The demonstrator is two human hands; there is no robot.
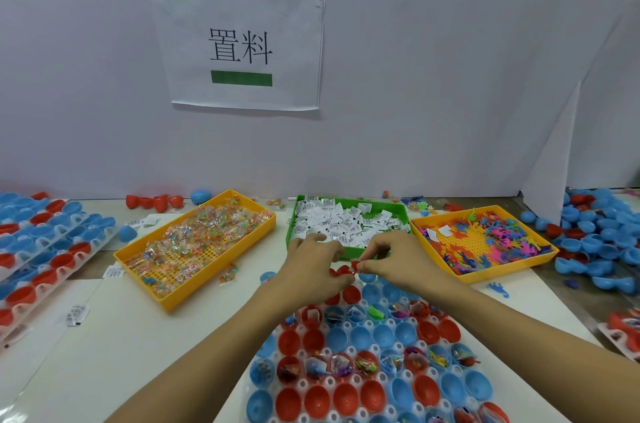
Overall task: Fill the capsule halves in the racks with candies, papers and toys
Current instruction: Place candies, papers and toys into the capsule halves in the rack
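White wall stands behind the counter (pixel 145 336). Both hands meet over the rack (pixel 349 350), near the green paper tray (pixel 294 235). Right hand (pixel 391 258) pinches a small red toy (pixel 355 265); left hand (pixel 313 265), fingers curled, touches it too.

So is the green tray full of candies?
No, the green tray holds white paper slips; the wrapped candies lie in the yellow tray on its left.
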